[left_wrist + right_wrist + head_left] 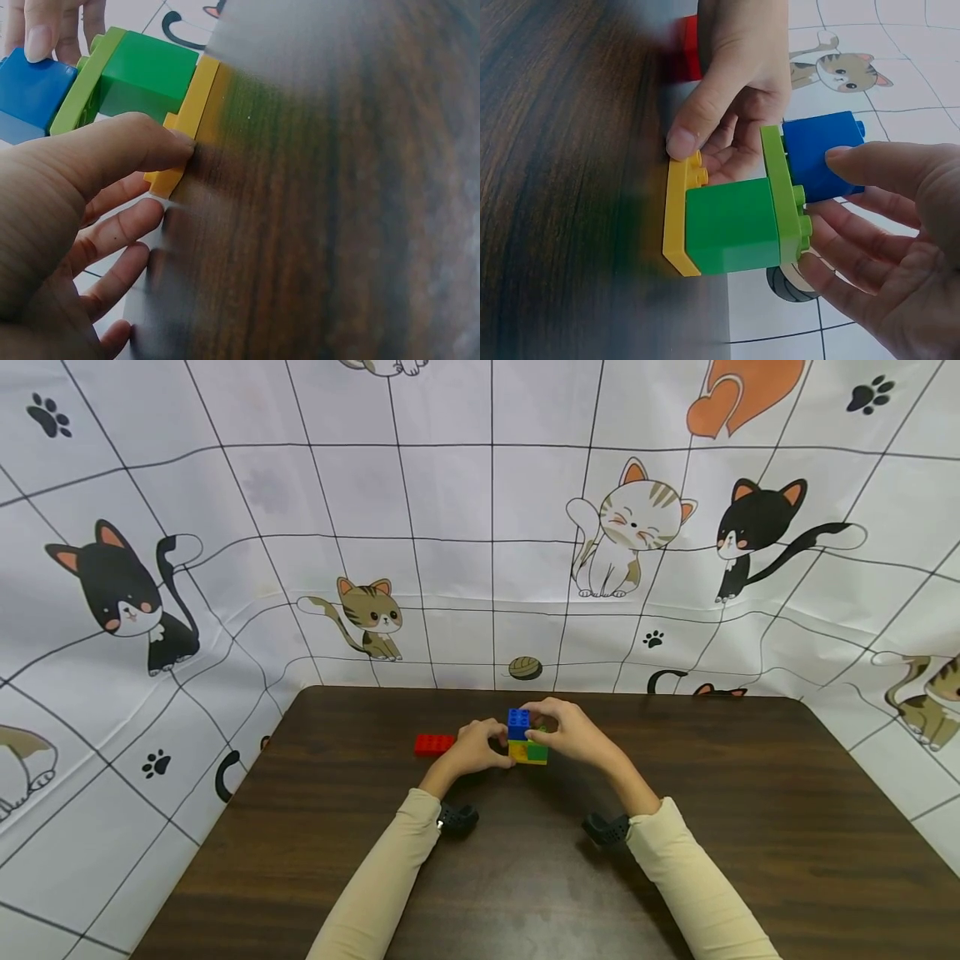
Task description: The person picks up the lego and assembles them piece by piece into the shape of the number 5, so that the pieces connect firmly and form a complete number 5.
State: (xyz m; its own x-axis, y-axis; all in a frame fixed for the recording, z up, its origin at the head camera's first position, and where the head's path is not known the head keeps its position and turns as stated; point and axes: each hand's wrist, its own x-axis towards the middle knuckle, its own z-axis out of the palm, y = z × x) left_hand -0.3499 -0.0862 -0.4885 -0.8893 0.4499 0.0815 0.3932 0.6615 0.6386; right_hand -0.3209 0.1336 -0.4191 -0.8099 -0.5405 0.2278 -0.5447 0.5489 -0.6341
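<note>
A small stack of toy building blocks stands on the table. Its base is a thin yellow block (676,225), with a green block (731,229) on one end. Across the green block lies a thin lime block (777,180), overhanging the yellow one. On the lime block's overhanging end sits a blue block (518,724). My left hand (472,748) pinches the free end of the yellow block, thumb in front. From the right, my right hand (573,733) holds the blue block between thumb and fingers; some fingers are partly hidden behind it.
Left of the stack, beside my left hand, a red block (432,744) lies on the dark wooden table (510,877). A white cloth (450,568) printed with cats and grid lines hangs behind the table's far edge and along its sides.
</note>
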